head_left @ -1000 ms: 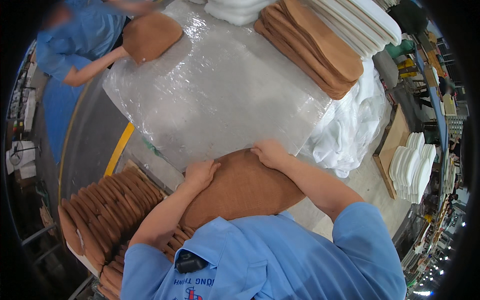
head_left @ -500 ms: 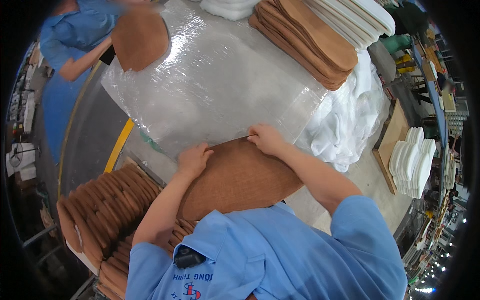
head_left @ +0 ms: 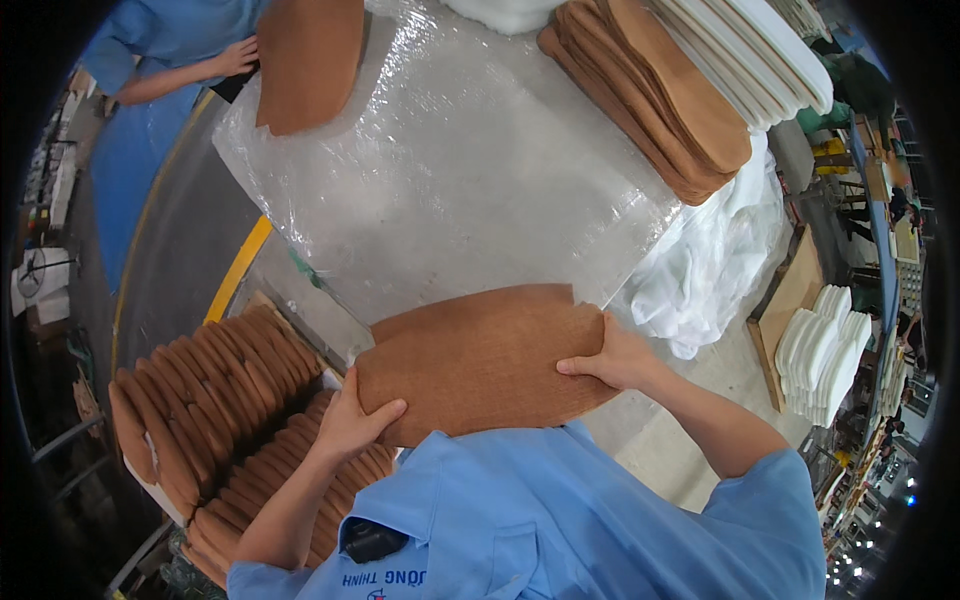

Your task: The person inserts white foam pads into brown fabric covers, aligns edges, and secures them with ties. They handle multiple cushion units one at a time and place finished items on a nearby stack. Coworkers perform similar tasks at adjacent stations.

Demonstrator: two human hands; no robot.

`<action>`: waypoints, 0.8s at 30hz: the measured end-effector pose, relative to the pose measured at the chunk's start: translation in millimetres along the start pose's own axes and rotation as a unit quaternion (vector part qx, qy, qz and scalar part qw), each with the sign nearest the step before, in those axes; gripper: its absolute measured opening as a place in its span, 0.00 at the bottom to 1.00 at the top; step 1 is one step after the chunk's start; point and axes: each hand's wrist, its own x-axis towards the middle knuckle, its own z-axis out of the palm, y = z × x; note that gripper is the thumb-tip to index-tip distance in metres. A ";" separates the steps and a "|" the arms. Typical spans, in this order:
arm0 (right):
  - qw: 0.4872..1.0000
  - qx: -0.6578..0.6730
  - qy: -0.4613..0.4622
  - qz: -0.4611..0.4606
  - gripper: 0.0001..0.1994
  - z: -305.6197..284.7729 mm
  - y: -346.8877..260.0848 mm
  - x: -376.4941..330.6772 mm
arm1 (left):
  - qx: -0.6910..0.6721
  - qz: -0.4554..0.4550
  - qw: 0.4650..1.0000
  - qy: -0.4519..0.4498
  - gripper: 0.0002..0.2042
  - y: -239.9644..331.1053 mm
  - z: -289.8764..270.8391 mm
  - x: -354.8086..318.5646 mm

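A brown fabric cushion cover (head_left: 490, 365) lies across the near edge of the table, close against my blue shirt. My left hand (head_left: 358, 412) grips its left end, thumb on top and fingers underneath. At the right end my right hand (head_left: 608, 356) clasps it the same way, with the fingers mostly hidden behind the cloth. Along its far side a second layer of cloth shows, with a straight cut edge. Whether anything fills the cover cannot be seen.
Plastic film covers the grey table (head_left: 460, 200). Flat brown covers (head_left: 660, 100) and white pads (head_left: 745, 60) are stacked at the far right, above bunched white material (head_left: 710, 260). Brown cushions (head_left: 215, 385) fill a container at left. A co-worker's hand (head_left: 238, 57) touches another brown piece (head_left: 312, 65).
Both hands have shifted from the cover's far edge to its two ends, moving apart and nearer to me. The far edge now shows two layers. The co-worker's brown piece has turned slightly.
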 end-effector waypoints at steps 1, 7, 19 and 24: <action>1.000 -0.009 0.013 0.008 0.66 3.6 1.4 9.0 | -0.011 -0.014 1.000 -0.004 0.56 6.2 -1.8 3.7; 0.999 0.001 0.006 0.046 0.62 0.0 4.5 39.5 | -0.013 -0.067 0.998 0.003 0.52 -10.6 2.7 55.9; 0.997 0.043 -0.041 0.055 0.39 2.1 31.1 117.2 | -0.149 -0.112 0.980 -0.072 0.36 -33.1 0.6 121.4; 0.942 0.322 -0.092 0.031 0.38 9.2 45.7 114.3 | -0.276 -0.201 0.929 -0.143 0.33 -56.7 -4.2 150.4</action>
